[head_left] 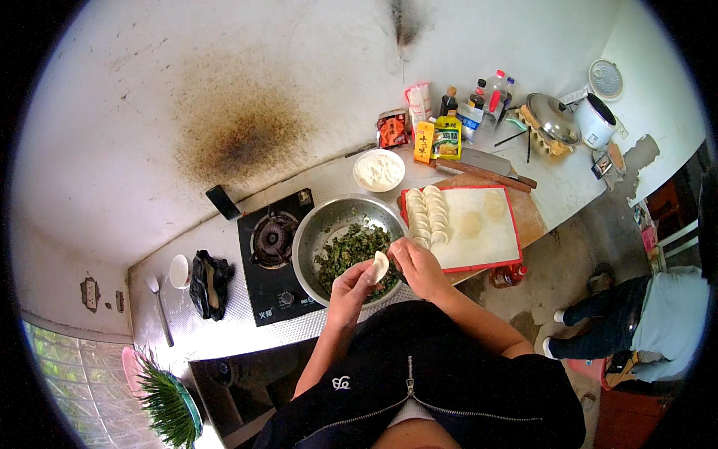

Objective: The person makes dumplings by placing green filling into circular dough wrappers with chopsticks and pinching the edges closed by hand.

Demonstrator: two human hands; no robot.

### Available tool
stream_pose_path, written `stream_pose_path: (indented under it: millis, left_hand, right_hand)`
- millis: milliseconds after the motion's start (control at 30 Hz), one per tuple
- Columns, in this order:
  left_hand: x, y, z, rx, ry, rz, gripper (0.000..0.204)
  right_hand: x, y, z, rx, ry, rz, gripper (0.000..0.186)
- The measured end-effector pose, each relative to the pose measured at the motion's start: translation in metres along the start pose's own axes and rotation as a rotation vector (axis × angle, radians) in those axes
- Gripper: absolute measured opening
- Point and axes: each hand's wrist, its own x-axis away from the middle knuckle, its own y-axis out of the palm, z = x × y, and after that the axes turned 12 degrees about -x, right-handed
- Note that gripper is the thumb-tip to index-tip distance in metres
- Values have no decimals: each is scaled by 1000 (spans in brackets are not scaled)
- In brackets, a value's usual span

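Observation:
My left hand (pixel 351 288) pinches a pale folded dumpling (pixel 381 266) over the near right side of a large steel bowl (pixel 305 238). Chopped dark green filling (pixel 344 251) lies in that bowl. Just right of the dumpling is my right hand (pixel 419 268), its fingers curled together at the bowl's right rim. Whatever those fingers hold, if anything, is hidden. To the right, a white board with a red edge (pixel 479 258) carries rows of folded dumplings (pixel 426 213). Round flat wrappers (pixel 470 224) lie on the same board.
Behind the steel bowl stands a white bowl of white paste or flour (pixel 379 170). A cleaver (pixel 486 168) rests on the wooden board (pixel 532 217). Seasoning packets (pixel 446 138) and bottles line the wall. Left is a gas stove (pixel 274 239). A person (pixel 666 322) is at the right.

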Motion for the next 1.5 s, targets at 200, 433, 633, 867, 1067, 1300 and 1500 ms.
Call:
stream_pose_path:
  millis: [200, 433, 633, 867, 1067, 1300, 1500]
  left_hand:
    - [1, -4, -4, 77, -34, -39, 32]
    - [2, -4, -11, 26, -53, -42, 35]
    - [-3, -3, -14, -21, -6, 23, 34]
    - [-4, 4, -11, 37, -2, 55, 35]
    - [-4, 7, -8, 30, -16, 33, 35]
    - [-7, 8, -12, 96, -9, 98, 34]
    - [-6, -2, -16, 58, -19, 68, 34]
  right_hand:
    - [5, 0, 2, -212, 103, -162, 34]
    - [5, -3, 4, -93, -57, -157, 32]
    - [8, 1, 14, -281, 158, -118, 34]
    - [12, 1, 5, -145, 42, -98, 31]
    - [14, 0, 12, -249, 64, -67, 31]
    - [14, 7, 25, -272, 134, -101, 30]
    - [15, 5, 12, -144, -25, -78, 25]
